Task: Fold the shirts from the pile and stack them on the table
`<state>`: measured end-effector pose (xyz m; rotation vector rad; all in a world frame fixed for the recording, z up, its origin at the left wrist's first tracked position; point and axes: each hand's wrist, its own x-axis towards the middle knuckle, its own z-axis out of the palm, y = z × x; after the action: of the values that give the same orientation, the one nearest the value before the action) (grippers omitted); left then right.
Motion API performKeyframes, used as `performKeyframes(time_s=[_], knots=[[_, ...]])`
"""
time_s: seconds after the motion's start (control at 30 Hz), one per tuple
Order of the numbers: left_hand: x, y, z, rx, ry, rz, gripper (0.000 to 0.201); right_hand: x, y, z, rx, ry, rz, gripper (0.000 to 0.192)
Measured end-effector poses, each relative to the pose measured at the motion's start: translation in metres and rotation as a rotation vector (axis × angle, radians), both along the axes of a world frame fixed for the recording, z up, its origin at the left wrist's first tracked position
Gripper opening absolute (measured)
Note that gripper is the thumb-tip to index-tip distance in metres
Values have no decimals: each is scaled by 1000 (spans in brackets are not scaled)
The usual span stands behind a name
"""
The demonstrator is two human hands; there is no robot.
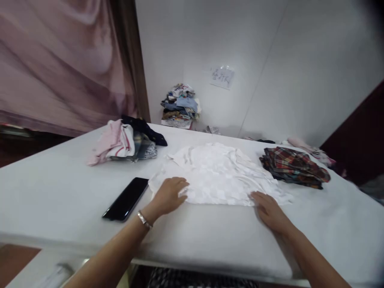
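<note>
My left hand (168,197) lies flat, fingers spread, on the near left corner of the white shirt (217,174); my right hand (270,211) rests open at its near right hem, gripping nothing. The shirt lies in the middle of the table (54,188), thin, crinkled cotton with a faint checked weave, its far edge bunched. If I drag my palms unevenly, that soft cloth could ridge up or slide on the smooth white cover. The phone (126,199), a slick black slab just left of the shirt, could get nudged by my left wrist. Right of the shirt sits a folded plaid shirt (294,166); behind and left, a loose heap of clothes (126,144).
</note>
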<state>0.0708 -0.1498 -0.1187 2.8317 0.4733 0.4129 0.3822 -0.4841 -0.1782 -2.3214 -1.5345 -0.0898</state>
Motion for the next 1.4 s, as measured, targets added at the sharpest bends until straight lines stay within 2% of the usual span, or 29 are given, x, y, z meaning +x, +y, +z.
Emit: performKeyframes(time_s=[0.1,0.23,0.33,0.47,0.57,0.67,0.87,0.93,1.03,1.13,1.2,1.23,1.3,1.4], knots=[[-9,-17,-2,30,93,-23,40,13,1,-10,-50,0,-15,49],[-16,-17,-8,81,144,102,50,33,7,-19,-1,-40,-19,50],[-15,-13,-9,102,185,167,41,43,7,-18,5,-43,-37,51],[-18,-17,-6,163,169,152,33,49,-7,-14,9,-59,-40,55],[-29,-26,-7,186,146,130,31,48,-23,-18,-7,-70,31,53],[-40,-33,-12,147,151,99,32,44,-35,-25,4,-66,73,50],[-53,-38,-18,58,111,205,40,27,-47,-30,45,36,64,47],[-56,-38,-13,-7,141,202,41,22,-49,-24,22,122,68,47],[-55,-29,6,-163,180,150,41,14,-46,-2,-24,274,59,46],[-34,-2,28,-328,195,124,41,8,-27,29,-10,350,55,44],[-2,27,38,-325,169,173,47,6,-5,44,22,318,59,45],[20,42,41,-273,140,210,50,6,8,47,19,282,68,46],[67,74,42,-150,110,319,52,5,32,44,-36,197,99,50],[133,115,33,-56,187,490,53,5,54,21,-158,101,154,54]])
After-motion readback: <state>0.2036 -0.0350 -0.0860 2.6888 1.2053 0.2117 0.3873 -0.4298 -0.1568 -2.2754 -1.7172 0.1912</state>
